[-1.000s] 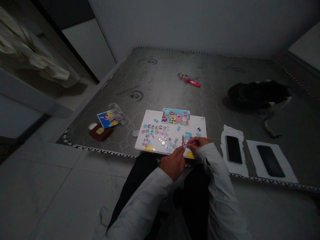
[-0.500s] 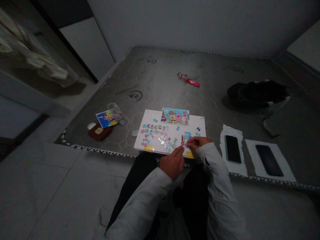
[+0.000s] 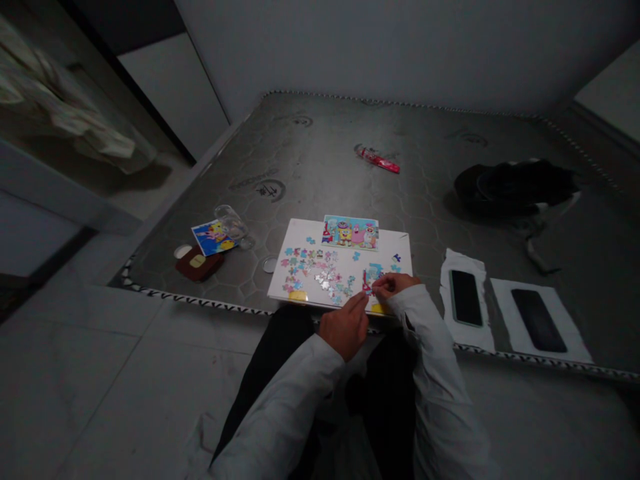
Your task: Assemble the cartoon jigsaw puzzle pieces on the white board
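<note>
A white board (image 3: 300,233) lies at the near edge of the grey mattress. Loose puzzle pieces (image 3: 326,279) are spread over its left and middle parts, and a cartoon picture card (image 3: 350,233) rests at its far edge. Several joined pieces (image 3: 372,272) sit at the board's right. My left hand (image 3: 347,328) touches their lower left side with its fingers held together; whether anything is under the fingertips cannot be made out. My right hand (image 3: 394,285) is pinched at the lower right of the joined pieces, on something too small to make out.
Left of the board are a brown case (image 3: 199,264), a blue card (image 3: 213,239) and a clear plastic container (image 3: 231,223). Two phones (image 3: 467,298) on white sheets lie at the right, a black bag (image 3: 515,189) behind them. A red packet (image 3: 379,160) lies farther back.
My right hand has shifted very slightly left, towards the joined pieces. My left hand has stayed in nearly the same place.
</note>
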Demonstrator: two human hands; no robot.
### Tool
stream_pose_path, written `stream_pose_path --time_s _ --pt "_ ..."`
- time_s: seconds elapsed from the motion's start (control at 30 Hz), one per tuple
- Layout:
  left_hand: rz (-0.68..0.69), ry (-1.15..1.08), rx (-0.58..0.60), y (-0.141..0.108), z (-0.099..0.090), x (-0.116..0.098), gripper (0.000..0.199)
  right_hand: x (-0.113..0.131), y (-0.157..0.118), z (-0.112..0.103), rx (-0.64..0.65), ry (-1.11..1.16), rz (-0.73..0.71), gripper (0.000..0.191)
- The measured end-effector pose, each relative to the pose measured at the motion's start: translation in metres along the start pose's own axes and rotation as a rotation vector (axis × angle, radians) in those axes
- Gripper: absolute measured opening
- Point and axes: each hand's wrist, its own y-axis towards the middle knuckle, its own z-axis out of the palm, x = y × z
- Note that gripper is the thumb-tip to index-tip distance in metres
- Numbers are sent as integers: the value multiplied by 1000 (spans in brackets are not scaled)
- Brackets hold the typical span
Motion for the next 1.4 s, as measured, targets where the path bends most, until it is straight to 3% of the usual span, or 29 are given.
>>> stream_pose_path --time_s 0.13,0.53,0.63,0.8,0.93,1.07,1.23,1.4 --pt "6 -2 -21 0 3 1 50 14 -7 -8 37 -57 96 6" --pt "16 0 -65 0 4 0 49 21 -12 -7 17 -141 86 5" --pt "21 -1 -66 0 3 -1 49 15 -9 -5 3 -100 76 6" --pt "23 1 -66 0 2 0 49 -17 1 -12 -147 47 36 19" --pt "31 1 -73 -1 4 1 50 -33 7 -19 -103 45 36 26" --pt "27 18 -68 -2 5 0 51 -30 8 -17 -75 49 92 24" --pt "22 42 -27 -2 4 -2 52 -22 5 -10 -170 46 165 17" --pt "13 37 -40 -2 6 -2 52 -14 1 -19 -100 42 196 17"
